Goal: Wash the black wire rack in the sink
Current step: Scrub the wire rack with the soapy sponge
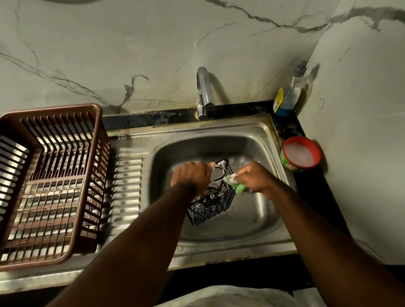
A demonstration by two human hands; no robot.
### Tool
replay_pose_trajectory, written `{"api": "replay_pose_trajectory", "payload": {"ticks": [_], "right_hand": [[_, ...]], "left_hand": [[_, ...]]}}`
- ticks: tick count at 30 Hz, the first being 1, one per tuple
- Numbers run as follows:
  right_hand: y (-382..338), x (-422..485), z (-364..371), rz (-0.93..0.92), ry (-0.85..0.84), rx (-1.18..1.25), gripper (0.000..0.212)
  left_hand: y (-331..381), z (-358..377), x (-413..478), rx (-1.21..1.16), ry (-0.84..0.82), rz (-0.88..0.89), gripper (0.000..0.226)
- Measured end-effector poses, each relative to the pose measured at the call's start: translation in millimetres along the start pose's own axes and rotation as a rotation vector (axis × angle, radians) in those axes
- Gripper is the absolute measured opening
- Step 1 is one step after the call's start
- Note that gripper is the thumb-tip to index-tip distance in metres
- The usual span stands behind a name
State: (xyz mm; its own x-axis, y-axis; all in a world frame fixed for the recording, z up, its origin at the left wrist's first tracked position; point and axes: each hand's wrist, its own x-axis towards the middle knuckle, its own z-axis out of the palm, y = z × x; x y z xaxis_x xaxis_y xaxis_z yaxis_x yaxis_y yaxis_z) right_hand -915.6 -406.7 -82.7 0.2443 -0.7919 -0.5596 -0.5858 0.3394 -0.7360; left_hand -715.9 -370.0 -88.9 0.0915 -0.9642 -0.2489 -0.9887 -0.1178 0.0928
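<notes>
Here the small, box-shaped black wire rack (212,207) sits tilted inside the basin of the stainless steel sink (253,223), with both hands on it. The left hand (191,177) has its fingers (208,167) curled over the rack's far top edge, gripping the wire. That hold, I judge, steadies the rack and turns its right wall toward the other hand. The right hand (254,178) has its fingers (242,173) closed round a soft green scrubbing pad (238,187), pressed against that wall just beside the left fingers. White foam clings to the wire between the two sets of fingers, so the step looks like soaping, with rinsing not yet done. Whether the rack's low corner touches the basin floor I cannot tell.

Beyond the fingers rises the curved chrome tap (204,90); no stream shows from it. Outside the right fingers, near them on the dark worktop (308,192), stands a round red-and-green tub of foamy white soap (300,154), handy for reloading the pad. Beyond it a clear plastic bottle with blue liquid (290,94) fills the corner. Well outside the left fingers, a brown slatted plastic draining basket (42,112) rests on the ribbed drainboard, probably the rack's next stop. The basin wall lies close to the right fingers, so strokes have more room toward the person and toward the left.
</notes>
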Motion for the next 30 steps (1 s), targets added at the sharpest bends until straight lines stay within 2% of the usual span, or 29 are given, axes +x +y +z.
{"api": "replay_pose_trajectory", "payload": {"ticks": [2, 5, 7, 9, 20, 30], "right_hand": [[4.7, 2.4, 2.3, -0.040, 0.064, 0.077, 0.016], [6.8, 10.4, 4.9, -0.087, 0.337, 0.236, 0.019], [4.2, 14.4, 2.5, -0.097, 0.438, 0.264, 0.026], [0.8, 17.8, 0.2, -0.101, 0.421, 0.226, 0.031], [-8.5, 30.7, 13.9, -0.133, 0.362, -0.080, 0.031], [18.8, 8.4, 9.6, -0.166, 0.309, -0.036, 0.025]], "left_hand": [[2.1, 1.7, -2.2, 0.003, 0.003, -0.007, 0.062], [1.7, 3.4, -4.3, -0.007, 0.006, -0.011, 0.064], [1.3, 3.4, -5.4, -0.013, -0.003, -0.011, 0.065], [1.6, 3.6, -5.6, -0.017, -0.006, -0.017, 0.065], [3.2, 1.9, -4.0, -0.002, 0.001, -0.043, 0.062], [5.2, 0.2, -5.5, 0.035, 0.051, -0.001, 0.064]]}}
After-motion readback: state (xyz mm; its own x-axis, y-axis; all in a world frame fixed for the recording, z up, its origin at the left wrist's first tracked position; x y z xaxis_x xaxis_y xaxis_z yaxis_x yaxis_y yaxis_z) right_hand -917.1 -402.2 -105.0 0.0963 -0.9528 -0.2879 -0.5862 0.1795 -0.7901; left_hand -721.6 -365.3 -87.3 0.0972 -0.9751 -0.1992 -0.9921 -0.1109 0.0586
